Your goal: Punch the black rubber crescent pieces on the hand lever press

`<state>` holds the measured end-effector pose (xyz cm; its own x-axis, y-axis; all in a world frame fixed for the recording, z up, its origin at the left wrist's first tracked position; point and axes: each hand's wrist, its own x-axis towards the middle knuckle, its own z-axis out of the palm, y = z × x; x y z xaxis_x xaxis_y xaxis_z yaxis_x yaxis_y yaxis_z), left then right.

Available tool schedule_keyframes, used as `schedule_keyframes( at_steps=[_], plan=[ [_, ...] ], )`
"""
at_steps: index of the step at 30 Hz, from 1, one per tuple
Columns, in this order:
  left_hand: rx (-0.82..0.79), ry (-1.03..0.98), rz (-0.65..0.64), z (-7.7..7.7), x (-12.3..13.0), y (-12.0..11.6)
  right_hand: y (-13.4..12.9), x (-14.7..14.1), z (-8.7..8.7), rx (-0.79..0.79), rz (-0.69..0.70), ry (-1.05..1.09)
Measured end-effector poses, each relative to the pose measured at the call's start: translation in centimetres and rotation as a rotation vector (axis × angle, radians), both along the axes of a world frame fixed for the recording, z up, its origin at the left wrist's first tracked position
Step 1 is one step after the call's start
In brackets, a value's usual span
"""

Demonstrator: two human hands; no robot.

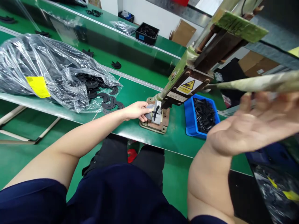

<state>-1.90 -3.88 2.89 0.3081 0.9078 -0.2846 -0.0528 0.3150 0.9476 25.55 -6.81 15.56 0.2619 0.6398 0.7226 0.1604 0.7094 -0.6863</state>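
My left hand (pixel 137 111) is closed with thumb and fingers on a grey rounded piece (pixel 149 109) at the fixture of a hand press. On the fixture's light metal block (pixel 158 119) lies a small black curved part (pixel 156 112), right under the press head (pixel 174 93). My right hand (pixel 252 124) is raised palm up on the right, somewhat blurred, its fingers stretched apart. Its fingertips are at the underside of the long press lever (pixel 257 81); whether they touch it I cannot tell. The press base (pixel 161 128) stands near the table's front edge.
A clear plastic bag (pixel 53 68) spills black crescent parts (pixel 109 101) left of the press. Right of it stands a blue bin (pixel 190 119) of black parts. Behind a clear panel runs a green surface with a black bin (pixel 147 32). Cardboard boxes (pixel 183 32) stand farther back.
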Motion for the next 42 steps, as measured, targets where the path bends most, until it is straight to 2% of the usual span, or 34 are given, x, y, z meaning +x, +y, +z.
schedule_keyframes(
  at_steps=[2, 4, 7, 9, 11, 15, 21, 25, 27, 30, 31, 33, 36, 42],
  plan=[
    [0.040, -0.031, -0.012, 0.9, -0.8, -1.9, -0.1, -0.7, -3.1, 0.106, -0.010, -0.121],
    [0.060, -0.049, -0.029, 1.8, -1.4, -3.5, -0.5, -2.0, -7.4, -0.026, 0.115, -0.239],
    [0.071, -0.052, -0.048, 2.4, -1.8, -5.4, -1.7, -4.3, -13.1, -0.335, 0.358, -0.334],
    [0.085, -0.053, -0.073, 2.5, -1.5, -6.2, -2.7, -5.7, -15.4, -0.406, 0.417, -0.331],
    [0.097, -0.055, -0.101, 2.3, -1.1, -6.8, -3.4, -6.7, -16.4, -0.394, 0.390, -0.308],
    [0.101, -0.045, -0.153, 2.3, -0.4, -7.3, -4.4, -7.2, -16.7, -0.343, 0.327, -0.291],
    [0.048, -0.027, -0.300, 3.5, -0.5, -6.6, -5.3, -6.4, -16.5, -0.302, 0.314, -0.381],
    [0.104, 0.096, -0.231, 3.6, -0.5, -6.4, -5.4, -5.8, -15.7, -0.273, 0.262, -0.468],
    [0.203, 0.197, -0.121, 3.7, -0.6, -6.7, -5.3, -5.6, -15.4, -0.240, 0.251, -0.512],
    [0.527, 0.419, 0.081, 4.1, -0.6, -7.5, -5.2, -5.3, -15.1, -0.194, 0.257, -0.572],
    [0.628, 0.485, 0.094, 4.3, -0.6, -7.7, -5.2, -5.3, -15.1, -0.181, 0.260, -0.587],
    [0.742, 0.552, 0.028, 4.5, -0.4, -8.1, -5.2, -5.3, -15.1, -0.160, 0.266, -0.612],
    [0.736, 0.546, -0.049, 4.3, 0.1, -8.1, -5.4, -5.3, -15.0, -0.141, 0.277, -0.642],
    [0.630, 0.543, -0.075, 3.8, 0.6, -7.3, -5.8, -5.2, -15.1, -0.151, 0.231, -0.641]
  ],
)
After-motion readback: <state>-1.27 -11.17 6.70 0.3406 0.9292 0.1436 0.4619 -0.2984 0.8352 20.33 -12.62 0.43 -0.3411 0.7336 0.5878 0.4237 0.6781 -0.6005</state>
